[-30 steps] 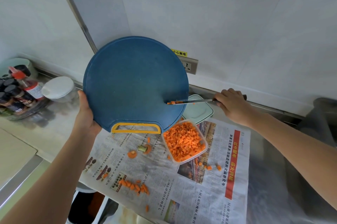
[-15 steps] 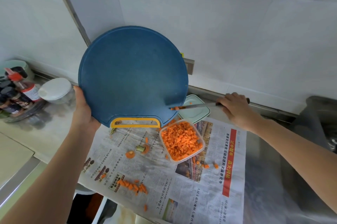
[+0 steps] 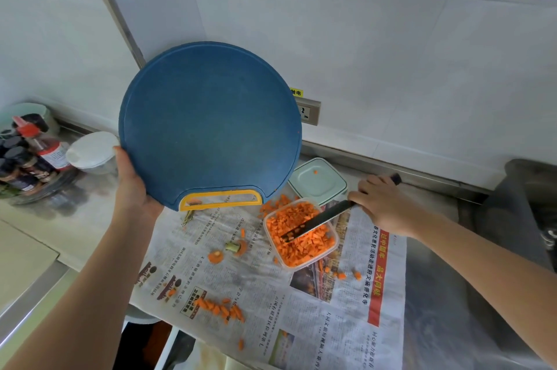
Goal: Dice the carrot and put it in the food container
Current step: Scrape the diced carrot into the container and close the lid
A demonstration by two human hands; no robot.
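Between my hands the clear plastic food container [image 3: 289, 266] brims with diced orange carrot [image 3: 304, 244], so the black knife [image 3: 316, 223] my right hand [image 3: 382, 203] grips could flick cubes out while my left hand [image 3: 132, 188] clutches the tilted round blue chopping board [image 3: 211, 125].

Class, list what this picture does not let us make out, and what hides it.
Head view:
Fingers of the left hand: behind the board.
Handle of the knife: mostly inside the right hand.
Floor of the container: under carrot dice.
Labels on the bottles: too small, blurred.
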